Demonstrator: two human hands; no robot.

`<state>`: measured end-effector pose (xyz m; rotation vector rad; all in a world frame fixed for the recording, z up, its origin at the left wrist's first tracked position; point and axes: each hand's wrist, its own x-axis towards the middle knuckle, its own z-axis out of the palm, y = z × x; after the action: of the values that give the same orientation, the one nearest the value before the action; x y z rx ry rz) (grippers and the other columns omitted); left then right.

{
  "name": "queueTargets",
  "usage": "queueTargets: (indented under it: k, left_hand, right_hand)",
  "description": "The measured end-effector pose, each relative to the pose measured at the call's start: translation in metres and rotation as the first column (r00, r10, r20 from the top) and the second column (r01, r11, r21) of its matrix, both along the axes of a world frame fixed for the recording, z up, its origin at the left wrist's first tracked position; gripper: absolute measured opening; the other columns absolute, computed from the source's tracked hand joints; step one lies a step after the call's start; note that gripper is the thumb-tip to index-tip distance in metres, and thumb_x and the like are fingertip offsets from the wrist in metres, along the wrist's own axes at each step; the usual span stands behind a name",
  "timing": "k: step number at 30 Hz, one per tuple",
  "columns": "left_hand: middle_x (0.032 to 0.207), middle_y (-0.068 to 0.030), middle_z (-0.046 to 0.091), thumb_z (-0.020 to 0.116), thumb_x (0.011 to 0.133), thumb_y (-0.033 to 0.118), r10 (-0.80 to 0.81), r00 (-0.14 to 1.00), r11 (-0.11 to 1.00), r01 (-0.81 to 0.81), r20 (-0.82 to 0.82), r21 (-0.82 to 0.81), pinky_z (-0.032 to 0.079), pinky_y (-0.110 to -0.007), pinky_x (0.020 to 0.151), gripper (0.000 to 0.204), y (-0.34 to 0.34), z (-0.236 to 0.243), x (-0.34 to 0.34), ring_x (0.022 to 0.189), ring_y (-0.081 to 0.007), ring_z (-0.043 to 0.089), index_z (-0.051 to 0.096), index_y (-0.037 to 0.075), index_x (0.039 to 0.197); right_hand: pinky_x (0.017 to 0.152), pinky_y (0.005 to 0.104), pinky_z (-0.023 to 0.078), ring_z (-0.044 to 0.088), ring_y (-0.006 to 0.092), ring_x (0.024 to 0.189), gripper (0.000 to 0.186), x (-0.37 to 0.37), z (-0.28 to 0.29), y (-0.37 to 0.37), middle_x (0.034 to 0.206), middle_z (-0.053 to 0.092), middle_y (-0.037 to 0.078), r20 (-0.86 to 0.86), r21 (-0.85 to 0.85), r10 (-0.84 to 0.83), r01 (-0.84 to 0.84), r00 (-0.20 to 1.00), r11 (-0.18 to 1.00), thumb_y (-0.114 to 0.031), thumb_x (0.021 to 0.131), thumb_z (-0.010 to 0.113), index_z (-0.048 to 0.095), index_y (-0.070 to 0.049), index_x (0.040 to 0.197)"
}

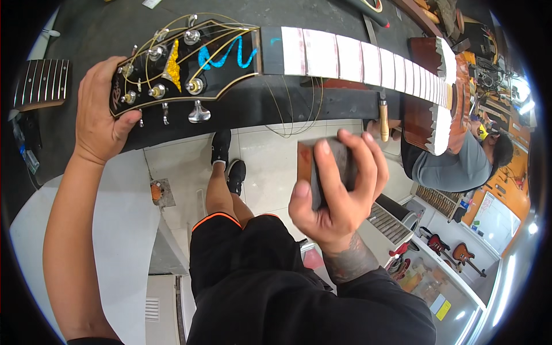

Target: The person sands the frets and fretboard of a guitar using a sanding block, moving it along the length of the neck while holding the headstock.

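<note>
Dark grey with a brown side, a flat block [305,164] sits in the right hand [339,201], and from my distant station I see the thumb and fingers curled part-way in, clasping it in front of the bench, below the guitar neck and apart from it. The left hand [100,112] spans the end of the black headstock [190,57], thumb by its lower edge and fingers around the far corner; I cannot tell how firmly it presses. Tuners, a yellow inlay and a blue squiggle mark that headstock, and thin loose strings [282,129] loop over it and hang beneath the neck. Rightward I follow the neck [368,60], its fretboard covered in white between the frets, to a reddish-brown body [422,75] with ragged white covering at its edges. Just below the neck I make out a wooden-handled tool [384,121]. Another fretted neck piece [43,83] lies on the dark workbench [98,34] to the left. Far right, I see a person in grey [460,164] and, lower, two guitars by the wall.
</note>
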<state>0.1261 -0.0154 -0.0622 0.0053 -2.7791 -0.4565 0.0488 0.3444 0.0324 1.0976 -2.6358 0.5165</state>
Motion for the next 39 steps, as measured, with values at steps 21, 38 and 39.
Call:
queueTargets:
  k: [21,38,39]
  left_hand:
    - [0.130,-0.0178,0.058,0.044,0.093,0.075,-0.008,0.999,0.999,0.009,-0.041,0.040,0.040,-0.043,0.105,0.087,0.000,-0.004,-0.001,0.119,-0.0362,0.054,0.049,0.000,0.137]
    - [0.127,-0.0181,0.059,0.044,0.089,0.079,0.002,1.000,1.000,-0.002,-0.012,-0.017,0.038,-0.045,0.106,0.091,0.001,0.001,0.000,0.120,-0.0380,0.054,0.051,0.000,0.134]
    - [0.127,-0.0179,0.060,0.044,0.089,0.079,0.004,1.000,1.000,-0.004,-0.005,-0.013,0.038,-0.045,0.106,0.091,0.000,0.001,0.000,0.121,-0.0378,0.054,0.051,0.000,0.134]
  right_hand:
    - [0.108,0.0514,0.040,0.051,0.0442,0.127,0.048,0.002,-0.034,0.022,0.130,0.061,0.023,-0.015,-0.120,-0.006,0.004,1.000,0.993,-0.020,0.076,0.069,0.070,-0.005,0.122]
    - [0.105,0.0406,0.043,0.062,0.0373,0.121,0.043,-0.062,-0.018,-0.051,0.128,0.069,0.018,-0.261,-0.227,-0.040,-0.021,0.964,0.974,-0.016,0.071,0.076,0.078,-0.008,0.113]
    - [0.104,0.0399,0.044,0.063,0.0358,0.119,0.042,-0.065,-0.016,-0.057,0.126,0.069,0.017,-0.272,-0.204,-0.060,0.004,0.960,0.979,-0.017,0.072,0.076,0.078,-0.008,0.113]
